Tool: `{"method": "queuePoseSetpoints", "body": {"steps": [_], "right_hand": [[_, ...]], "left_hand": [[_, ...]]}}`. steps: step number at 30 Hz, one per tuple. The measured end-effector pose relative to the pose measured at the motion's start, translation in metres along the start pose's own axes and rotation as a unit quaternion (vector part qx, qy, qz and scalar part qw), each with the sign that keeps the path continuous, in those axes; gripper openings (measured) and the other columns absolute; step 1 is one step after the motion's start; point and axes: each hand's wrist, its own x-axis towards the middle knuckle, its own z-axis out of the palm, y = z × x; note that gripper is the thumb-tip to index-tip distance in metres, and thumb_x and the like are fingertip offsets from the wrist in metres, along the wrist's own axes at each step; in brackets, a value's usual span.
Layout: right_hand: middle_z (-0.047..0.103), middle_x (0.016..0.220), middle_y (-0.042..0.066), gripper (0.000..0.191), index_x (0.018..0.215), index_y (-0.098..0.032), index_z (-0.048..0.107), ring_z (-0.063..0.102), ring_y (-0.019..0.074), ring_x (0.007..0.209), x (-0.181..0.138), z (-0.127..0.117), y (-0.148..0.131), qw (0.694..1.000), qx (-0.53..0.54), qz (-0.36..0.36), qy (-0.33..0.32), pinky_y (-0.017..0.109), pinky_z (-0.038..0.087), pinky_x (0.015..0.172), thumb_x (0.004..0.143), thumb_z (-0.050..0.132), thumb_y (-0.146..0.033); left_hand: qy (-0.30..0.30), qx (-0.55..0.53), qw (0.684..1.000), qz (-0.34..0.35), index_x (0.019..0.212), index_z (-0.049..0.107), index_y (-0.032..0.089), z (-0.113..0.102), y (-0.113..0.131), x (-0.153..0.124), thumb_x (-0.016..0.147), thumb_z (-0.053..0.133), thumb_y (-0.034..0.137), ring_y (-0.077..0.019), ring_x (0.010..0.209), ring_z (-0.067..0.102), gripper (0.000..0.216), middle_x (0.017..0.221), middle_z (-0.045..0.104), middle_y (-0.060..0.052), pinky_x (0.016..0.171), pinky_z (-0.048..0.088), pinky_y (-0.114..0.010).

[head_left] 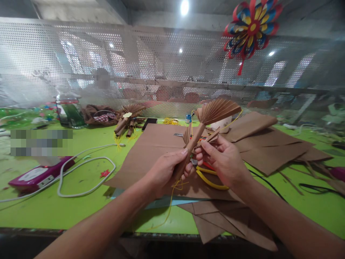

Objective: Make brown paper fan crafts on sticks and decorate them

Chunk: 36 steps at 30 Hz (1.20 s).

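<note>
My left hand (165,169) is wrapped round a rolled brown paper tube (195,140), tilted up to the right. A pleated paper fan (219,110) spreads from the tube's top, and a smaller pleated piece (186,136) sticks out on its left side. Between the thumb and fingers of my right hand (228,158) is a narrow folded paper piece (212,137), close against the tube's right side. Yellow string (169,213) trails from the tube's lower end. Beneath my hands lie yellow-handled scissors (212,186), partly hidden, on a large brown paper sheet (142,151).
More brown paper (264,147) lies at right, with cut pieces (215,219) at the front edge. Finished-looking paper tubes with fans (126,124) sit behind. At left are a purple power strip (40,176), a white cable (88,194) and a large jar (70,109). A perforated screen (161,68) stands behind.
</note>
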Motion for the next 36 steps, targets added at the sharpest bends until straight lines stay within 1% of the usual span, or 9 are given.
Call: {"method": "queuePoseSetpoints", "body": {"steps": [7, 14, 21, 28, 36], "right_hand": [[0.066, 0.069, 0.001, 0.021, 0.084, -0.016, 0.056, 0.058, 0.0093, 0.053, -0.0022, 0.0034, -0.0024, 1.000, 0.010, 0.006, 0.010, 0.021, 0.051, 0.047, 0.072, 0.068, -0.030], [0.066, 0.069, 0.001, 0.021, 0.084, -0.016, 0.057, 0.059, 0.0097, 0.053, -0.0037, 0.0040, -0.0015, 1.000, 0.013, 0.003, 0.022, 0.021, 0.051, 0.047, 0.072, 0.068, -0.029], [0.066, 0.068, 0.002, 0.020, 0.084, -0.016, 0.056, 0.060, 0.0101, 0.054, -0.0036, 0.0033, 0.0004, 1.000, 0.011, -0.003, 0.023, 0.022, 0.051, 0.047, 0.073, 0.068, -0.028], [0.066, 0.069, 0.002, 0.022, 0.082, -0.017, 0.056, 0.060, 0.0104, 0.054, -0.0039, 0.0049, -0.0014, 0.999, 0.002, 0.002, 0.033, 0.021, 0.050, 0.047, 0.071, 0.069, -0.031], [0.065, 0.069, 0.001, 0.022, 0.081, -0.017, 0.057, 0.057, 0.0090, 0.052, -0.0026, 0.0038, -0.0024, 1.000, 0.011, 0.017, 0.019, 0.020, 0.047, 0.045, 0.070, 0.069, -0.031]], "left_hand": [[0.011, -0.004, 1.000, -0.002, 0.089, 0.059, 0.010, -0.0010, -0.0014, 0.0003, 0.085, 0.047, 0.037, -0.0081, 0.057, 0.044, 0.030, 0.067, 0.050, -0.003, 0.054, 0.034, -0.021], [0.002, -0.008, 1.000, -0.003, 0.097, 0.058, 0.010, 0.0008, -0.0002, -0.0009, 0.086, 0.046, 0.036, -0.0080, 0.057, 0.043, 0.031, 0.067, 0.050, -0.002, 0.054, 0.034, -0.020], [-0.007, -0.008, 1.000, 0.006, 0.096, 0.057, 0.009, 0.0020, 0.0009, -0.0007, 0.087, 0.044, 0.035, -0.0084, 0.057, 0.043, 0.030, 0.067, 0.049, -0.002, 0.055, 0.034, -0.021], [0.006, 0.005, 1.000, 0.001, 0.094, 0.058, 0.009, -0.0006, -0.0001, 0.0002, 0.085, 0.047, 0.037, -0.0089, 0.056, 0.044, 0.032, 0.066, 0.050, -0.002, 0.055, 0.034, -0.023], [0.020, -0.011, 1.000, -0.009, 0.091, 0.058, 0.009, -0.0003, -0.0006, 0.0012, 0.083, 0.049, 0.037, -0.0086, 0.056, 0.044, 0.030, 0.067, 0.052, -0.003, 0.054, 0.034, -0.022]]}}
